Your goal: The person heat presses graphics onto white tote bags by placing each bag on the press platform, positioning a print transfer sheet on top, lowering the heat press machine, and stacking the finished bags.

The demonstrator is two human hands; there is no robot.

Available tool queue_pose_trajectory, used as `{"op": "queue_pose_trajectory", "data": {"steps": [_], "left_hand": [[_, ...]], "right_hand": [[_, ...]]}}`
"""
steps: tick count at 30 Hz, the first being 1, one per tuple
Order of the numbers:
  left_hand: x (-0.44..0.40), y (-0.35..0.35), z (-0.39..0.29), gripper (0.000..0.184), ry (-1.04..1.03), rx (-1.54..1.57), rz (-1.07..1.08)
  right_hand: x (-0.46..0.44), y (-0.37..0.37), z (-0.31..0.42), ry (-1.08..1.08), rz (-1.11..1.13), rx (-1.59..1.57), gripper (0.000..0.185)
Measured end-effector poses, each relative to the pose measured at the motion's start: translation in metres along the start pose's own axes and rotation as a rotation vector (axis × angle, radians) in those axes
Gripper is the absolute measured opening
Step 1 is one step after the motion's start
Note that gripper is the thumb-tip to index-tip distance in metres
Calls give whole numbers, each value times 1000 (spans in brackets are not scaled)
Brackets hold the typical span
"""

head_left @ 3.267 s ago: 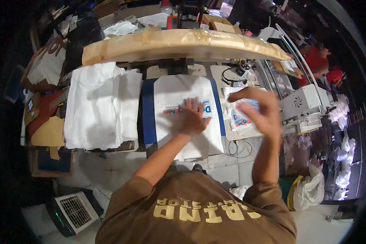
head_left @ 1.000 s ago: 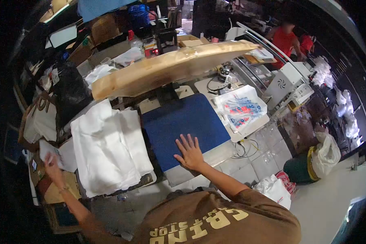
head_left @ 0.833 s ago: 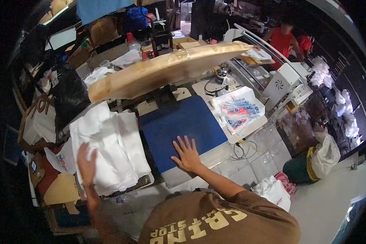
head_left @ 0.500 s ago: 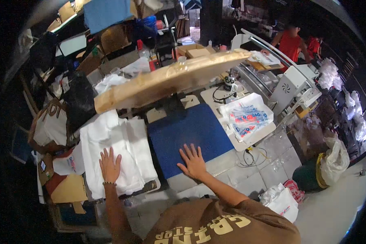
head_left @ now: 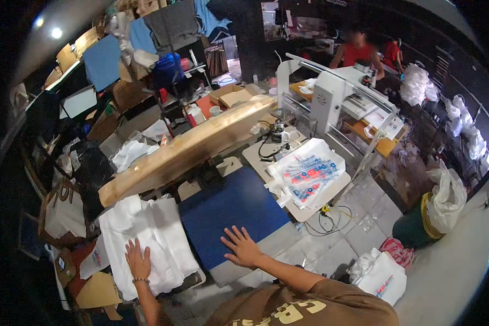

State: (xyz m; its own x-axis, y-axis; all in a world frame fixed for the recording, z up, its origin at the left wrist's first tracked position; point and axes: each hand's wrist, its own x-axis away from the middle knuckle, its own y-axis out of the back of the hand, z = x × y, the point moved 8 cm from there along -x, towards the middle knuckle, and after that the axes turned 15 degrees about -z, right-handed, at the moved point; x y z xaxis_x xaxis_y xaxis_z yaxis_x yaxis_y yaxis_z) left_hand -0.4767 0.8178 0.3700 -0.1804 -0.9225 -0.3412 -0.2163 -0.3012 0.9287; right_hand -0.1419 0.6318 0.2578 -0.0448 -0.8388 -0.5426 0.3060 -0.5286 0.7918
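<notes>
My left hand [head_left: 138, 263] lies flat with fingers stretched on a stack of white cloth-like bags [head_left: 165, 244], a beaded bracelet at its wrist. My right hand [head_left: 243, 248] spreads its fingers over the near edge of a dark blue flat board [head_left: 231, 204], holding nothing. Right of the board, white bags with blue and red print [head_left: 309, 171] are piled on a pale board [head_left: 331, 194]. A long wood-coloured panel [head_left: 190, 144] slants above the far edges of the stack and the blue board.
A white machine with metal rails [head_left: 331, 100] stands at the far right, and a person in red [head_left: 358, 54] is behind it. Cables [head_left: 326, 220] lie on the tiles. A dark green bin [head_left: 413, 225] and a printed white bag [head_left: 377, 274] are at right.
My view has tilted up, so the work surface sits lower in the picture. Both hands stay spread over the bag stack and the blue board.
</notes>
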Motion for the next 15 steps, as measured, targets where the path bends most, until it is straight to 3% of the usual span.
{"op": "queue_pose_trajectory", "data": {"steps": [9, 13, 15], "left_hand": [[-10, -9, 9, 71, 110, 17, 31], [-17, -30, -11, 77, 159, 104, -27], [-9, -36, -24, 84, 193, -89, -81]], "right_hand": [[22, 8, -13, 173, 171, -178, 73], [28, 7, -31, 253, 310, -289, 59], [26, 7, -58, 180, 281, -288, 57]]}}
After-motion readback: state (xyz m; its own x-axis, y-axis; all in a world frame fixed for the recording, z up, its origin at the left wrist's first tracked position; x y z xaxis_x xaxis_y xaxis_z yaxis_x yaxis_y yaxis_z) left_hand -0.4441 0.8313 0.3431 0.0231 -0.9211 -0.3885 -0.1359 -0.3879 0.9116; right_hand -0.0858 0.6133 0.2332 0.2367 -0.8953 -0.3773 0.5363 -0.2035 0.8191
